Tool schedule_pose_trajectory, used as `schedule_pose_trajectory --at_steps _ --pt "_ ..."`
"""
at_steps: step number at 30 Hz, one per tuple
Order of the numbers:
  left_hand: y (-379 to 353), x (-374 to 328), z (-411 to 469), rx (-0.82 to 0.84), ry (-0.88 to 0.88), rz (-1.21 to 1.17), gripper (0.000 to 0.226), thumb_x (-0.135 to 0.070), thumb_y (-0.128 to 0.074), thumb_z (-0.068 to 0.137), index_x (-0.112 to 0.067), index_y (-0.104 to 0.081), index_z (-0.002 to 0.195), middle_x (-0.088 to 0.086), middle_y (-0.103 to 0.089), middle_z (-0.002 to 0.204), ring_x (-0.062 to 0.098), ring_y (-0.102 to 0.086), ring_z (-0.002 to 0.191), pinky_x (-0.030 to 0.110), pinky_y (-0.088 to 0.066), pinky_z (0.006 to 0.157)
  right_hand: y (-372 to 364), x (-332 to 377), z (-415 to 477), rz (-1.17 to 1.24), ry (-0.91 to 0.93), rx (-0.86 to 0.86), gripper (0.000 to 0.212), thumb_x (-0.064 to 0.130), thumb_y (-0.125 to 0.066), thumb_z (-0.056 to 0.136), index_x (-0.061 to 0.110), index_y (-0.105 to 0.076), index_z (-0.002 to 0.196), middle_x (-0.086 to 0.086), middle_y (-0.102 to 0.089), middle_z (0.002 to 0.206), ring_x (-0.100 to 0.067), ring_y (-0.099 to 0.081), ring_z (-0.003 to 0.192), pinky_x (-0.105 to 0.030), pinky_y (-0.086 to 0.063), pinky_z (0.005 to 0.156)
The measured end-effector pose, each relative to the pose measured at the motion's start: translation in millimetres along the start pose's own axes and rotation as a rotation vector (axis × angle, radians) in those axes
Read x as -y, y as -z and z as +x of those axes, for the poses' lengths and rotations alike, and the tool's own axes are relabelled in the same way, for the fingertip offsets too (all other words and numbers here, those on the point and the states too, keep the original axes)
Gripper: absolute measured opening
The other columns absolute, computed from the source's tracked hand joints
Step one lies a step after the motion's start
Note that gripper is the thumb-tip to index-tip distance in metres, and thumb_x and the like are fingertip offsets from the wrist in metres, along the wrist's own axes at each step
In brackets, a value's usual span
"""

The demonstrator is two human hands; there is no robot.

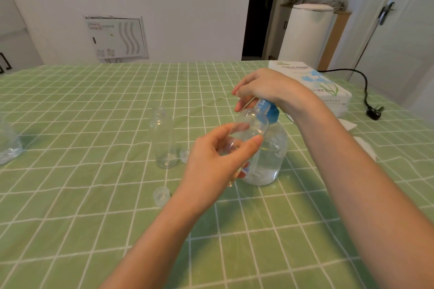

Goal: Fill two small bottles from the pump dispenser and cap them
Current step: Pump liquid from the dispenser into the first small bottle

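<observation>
My left hand [217, 159] grips a small clear bottle [249, 128], tilted, with its mouth up against the blue pump head [267, 109] of the dispenser [267, 159]. My right hand [265, 88] rests on top of that pump head, fingers curled over it. The dispenser is a clear bottle holding clear liquid, standing mid-table. A second small clear bottle [163, 138] stands upright and uncapped to the left. One clear cap [161, 195] lies near my left wrist, another [184, 155] just right of the standing bottle.
A green checked cloth [94, 218] covers the table. A tissue box [312, 84] sits at the back right, with a black plug and cord [373, 112] beside it. White tissues [361, 143] lie right of my arm. Another clear bottle [8, 143] shows at the left edge.
</observation>
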State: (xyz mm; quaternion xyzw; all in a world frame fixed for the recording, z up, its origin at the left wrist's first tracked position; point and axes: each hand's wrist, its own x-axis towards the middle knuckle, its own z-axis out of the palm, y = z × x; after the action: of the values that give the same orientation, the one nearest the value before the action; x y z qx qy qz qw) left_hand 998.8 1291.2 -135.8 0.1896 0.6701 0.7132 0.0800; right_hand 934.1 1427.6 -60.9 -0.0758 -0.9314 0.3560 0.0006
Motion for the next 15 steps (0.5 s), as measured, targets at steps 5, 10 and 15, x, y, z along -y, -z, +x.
schedule_pose_trajectory --at_steps 5,10,15 --pt "1.0 0.1 0.9 -0.004 -0.003 0.006 0.025 -0.026 -0.069 0.078 -0.025 -0.066 0.103 0.002 -0.063 0.072 0.004 -0.057 0.051 0.015 -0.046 0.045 0.6 0.3 1.4 0.007 -0.005 -0.026 0.027 0.017 -0.054 0.092 0.004 -0.065 0.113 -0.012 -0.073 0.1 -0.024 -0.063 0.085 -0.041 -0.05 0.092" --pt "-0.3 -2.9 1.9 -0.006 -0.022 0.006 0.025 -0.029 -0.07 0.077 -0.029 -0.066 0.102 0.012 -0.067 0.081 0.008 -0.059 0.053 0.015 -0.045 0.045 7.9 3.0 3.1 0.064 0.082 -0.15 0.021 0.015 -0.057 0.089 0.008 -0.065 0.107 -0.004 -0.072 0.077 -0.017 -0.067 0.078 -0.034 -0.054 0.084" --pt "-1.0 -3.5 1.5 -0.01 -0.021 0.004 0.026 -0.029 -0.07 0.077 -0.03 -0.066 0.103 0.0 -0.068 0.074 0.008 -0.061 0.055 0.016 -0.048 0.048 12.2 3.8 0.1 0.148 0.141 -0.269 0.017 0.01 -0.057 0.087 0.008 -0.069 0.099 -0.003 -0.071 0.071 -0.009 -0.066 0.058 -0.009 -0.049 0.052"
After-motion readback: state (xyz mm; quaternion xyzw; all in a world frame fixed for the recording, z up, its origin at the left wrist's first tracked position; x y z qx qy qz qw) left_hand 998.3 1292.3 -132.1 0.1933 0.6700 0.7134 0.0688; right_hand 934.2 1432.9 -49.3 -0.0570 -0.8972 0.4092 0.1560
